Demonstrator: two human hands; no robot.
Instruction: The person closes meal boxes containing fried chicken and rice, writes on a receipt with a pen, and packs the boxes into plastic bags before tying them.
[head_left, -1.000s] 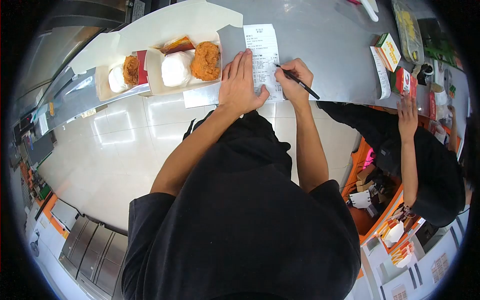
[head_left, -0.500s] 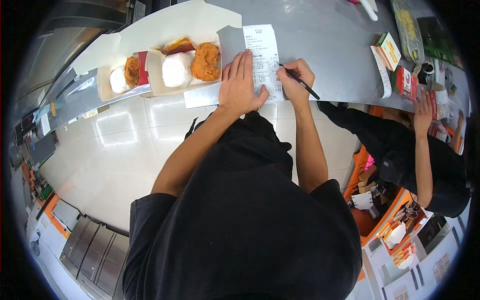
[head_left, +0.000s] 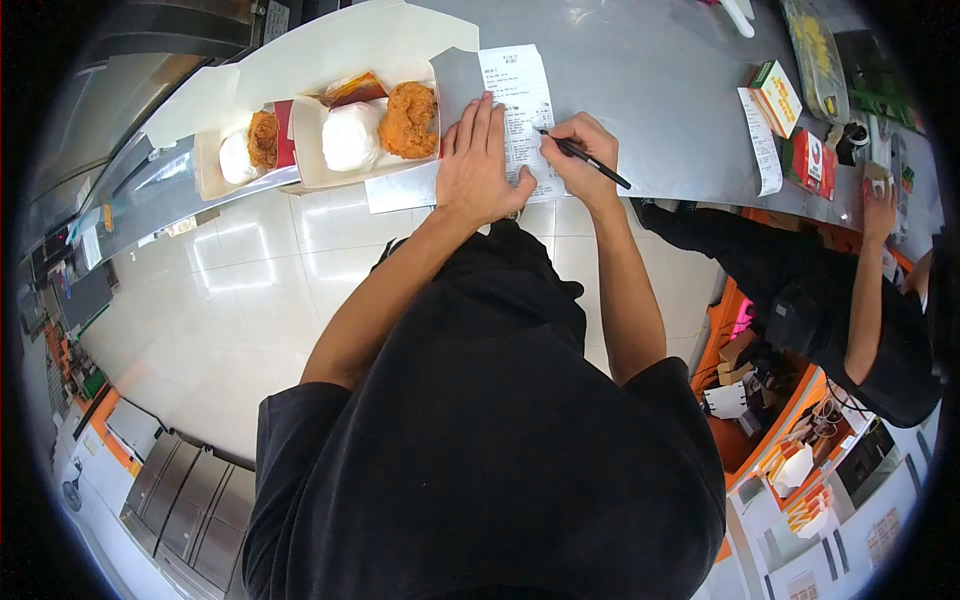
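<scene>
A long printed receipt [head_left: 518, 72] lies on the metal counter in front of me. My left hand [head_left: 478, 170] rests flat along its left side, fingers stretched out and thumb on the paper. My right hand [head_left: 583, 155] grips a black pen [head_left: 592, 163], its tip at the receipt's printed lines. To the left of my left hand stands an open paper box [head_left: 312, 150] holding a white wrapped bundle [head_left: 350, 137], a piece of fried chicken [head_left: 409, 120] and a sachet [head_left: 357, 90]. Further left, a second box [head_left: 208, 165] has similar contents.
On the counter [head_left: 660, 100] at right are an orange-white-green carton [head_left: 776, 98], another receipt [head_left: 760, 140], a red box [head_left: 808, 163] and a clear container [head_left: 815, 65]. A co-worker [head_left: 850, 310] in black stands at the right, one hand over the counter.
My right hand and the pen have shifted slightly left over the receipt. My left hand stays on the paper. The co-worker's hand has moved to the right.
</scene>
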